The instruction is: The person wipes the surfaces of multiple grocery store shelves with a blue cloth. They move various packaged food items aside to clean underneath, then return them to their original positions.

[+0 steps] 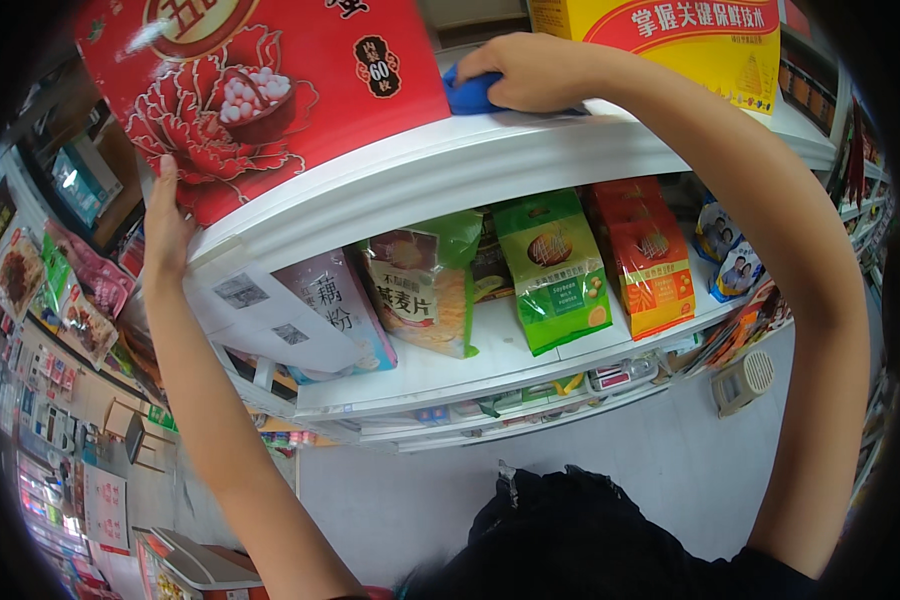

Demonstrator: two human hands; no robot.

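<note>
On the white top shelf (450, 161), my right hand (529, 71) presses a blue cloth (471, 91) against the surface, between a large red egg carton (285, 97) and a yellow box (690, 56). The cloth is bunched under my fingers beside the carton's right edge. At the left end of the shelf, my left hand (169, 225) rests against the lower left edge of the red carton, its thumb pointing up. Whether those fingers grip the carton or only touch it is hidden.
Below stand a bag of oat flakes (424, 285), a green soybean milk powder bag (555, 270), orange bags (649, 262) and a lotus root powder pack (337, 307). Papers with printed codes (270, 307) hang at the shelf's left corner. A plastic stool (746, 379) stands on the floor.
</note>
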